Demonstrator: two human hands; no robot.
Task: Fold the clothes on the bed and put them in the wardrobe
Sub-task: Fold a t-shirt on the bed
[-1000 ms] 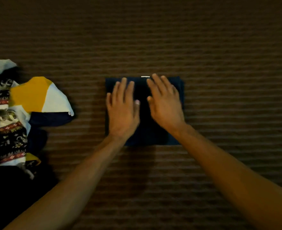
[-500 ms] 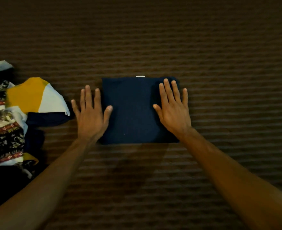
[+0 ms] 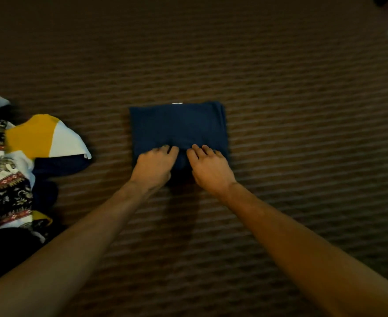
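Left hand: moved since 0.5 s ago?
Yes. The left hand went right, from the striped bedspread onto the folded navy garment's near edge.

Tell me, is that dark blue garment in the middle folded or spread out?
Folded: the navy garment lies as a compact rectangle with layered edges along its right side, both hands on its near edge.

A navy garment [image 3: 177,126] lies folded into a flat, neat rectangle in the middle of the brown striped bed [image 3: 280,110], a small white tag at its far edge. At the left edge lies a loose heap of unfolded clothes [image 3: 17,161], yellow, white, navy and patterned.
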